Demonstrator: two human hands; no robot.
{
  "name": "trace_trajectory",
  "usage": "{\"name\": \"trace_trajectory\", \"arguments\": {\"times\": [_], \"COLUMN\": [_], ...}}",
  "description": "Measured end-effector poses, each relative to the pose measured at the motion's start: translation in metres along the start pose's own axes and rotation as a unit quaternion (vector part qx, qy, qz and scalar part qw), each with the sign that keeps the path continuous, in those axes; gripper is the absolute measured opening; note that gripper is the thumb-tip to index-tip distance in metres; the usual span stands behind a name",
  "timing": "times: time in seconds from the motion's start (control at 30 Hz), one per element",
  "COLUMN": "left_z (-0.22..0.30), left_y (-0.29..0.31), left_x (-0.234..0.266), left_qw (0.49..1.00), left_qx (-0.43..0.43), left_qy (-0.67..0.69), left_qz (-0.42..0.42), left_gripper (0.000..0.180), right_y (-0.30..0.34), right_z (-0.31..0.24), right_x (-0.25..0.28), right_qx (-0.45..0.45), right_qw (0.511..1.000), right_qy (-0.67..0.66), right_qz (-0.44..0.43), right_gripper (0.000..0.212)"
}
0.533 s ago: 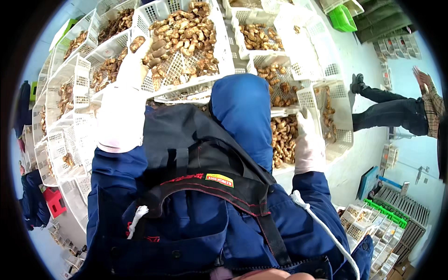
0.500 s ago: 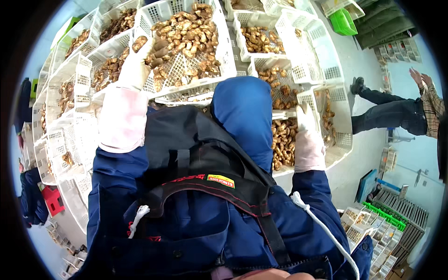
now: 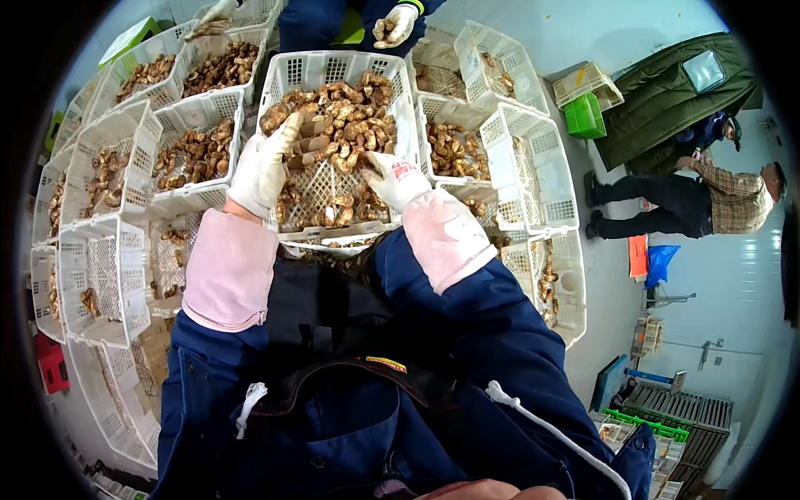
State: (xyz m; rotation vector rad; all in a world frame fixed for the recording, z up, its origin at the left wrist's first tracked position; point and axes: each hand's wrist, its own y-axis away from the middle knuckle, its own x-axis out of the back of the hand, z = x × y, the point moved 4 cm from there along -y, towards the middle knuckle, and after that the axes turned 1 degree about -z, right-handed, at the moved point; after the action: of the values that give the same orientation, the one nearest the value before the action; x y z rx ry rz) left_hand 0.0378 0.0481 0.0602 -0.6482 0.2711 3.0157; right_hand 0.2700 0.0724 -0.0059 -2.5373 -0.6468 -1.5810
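Observation:
A white plastic crate (image 3: pixel 406 108) stands in front of me, with a heap of brown mushrooms (image 3: pixel 354 125) in its far and right part. My left hand (image 3: pixel 260 171), in a white glove with soiled brown fingers, reaches over the crate's left side. It is closed around a thick mushroom (image 3: pixel 273 118), whose rounded end shows beyond the knuckles. From the right, my right hand (image 3: pixel 398 179), also gloved in white, comes to the near edge of the heap. Its thumb and forefinger are apart, close to the mushrooms, and I see nothing clearly gripped.
More white crates stand on both sides, among them a left crate (image 3: pixel 200 142) and a right crate (image 3: pixel 457 150) with mushrooms. Across from me is another person's gloved hand (image 3: pixel 396 25) holding mushrooms. A person in a checked shirt (image 3: pixel 733 196) stands at right, near a green basket (image 3: pixel 583 117).
My right hand has moved from the right-hand crates to the middle crate. My left hand, still with a mushroom, is further inside it. The view has shifted, showing the co-worker across from me.

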Motion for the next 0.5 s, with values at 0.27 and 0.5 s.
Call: {"name": "trace_trajectory", "arguments": {"times": [0.27,0.5], "left_z": [0.005,0.009], "left_y": [0.003,0.007], "left_x": [0.033,0.054], "left_qw": [0.996,0.988], "left_qx": [-0.050,-0.080], "left_qy": [0.067,0.080], "left_qz": [0.021,0.104], "left_gripper": [0.038,0.045], "right_y": [-0.008,-0.052], "right_z": [0.064,0.064], "right_x": [-0.025,-0.028], "right_qx": [-0.072,-0.168], "right_qw": [0.995,0.962], "right_qy": [0.005,0.169], "right_qz": [-0.063,-0.136], "right_gripper": [0.051,0.050]}}
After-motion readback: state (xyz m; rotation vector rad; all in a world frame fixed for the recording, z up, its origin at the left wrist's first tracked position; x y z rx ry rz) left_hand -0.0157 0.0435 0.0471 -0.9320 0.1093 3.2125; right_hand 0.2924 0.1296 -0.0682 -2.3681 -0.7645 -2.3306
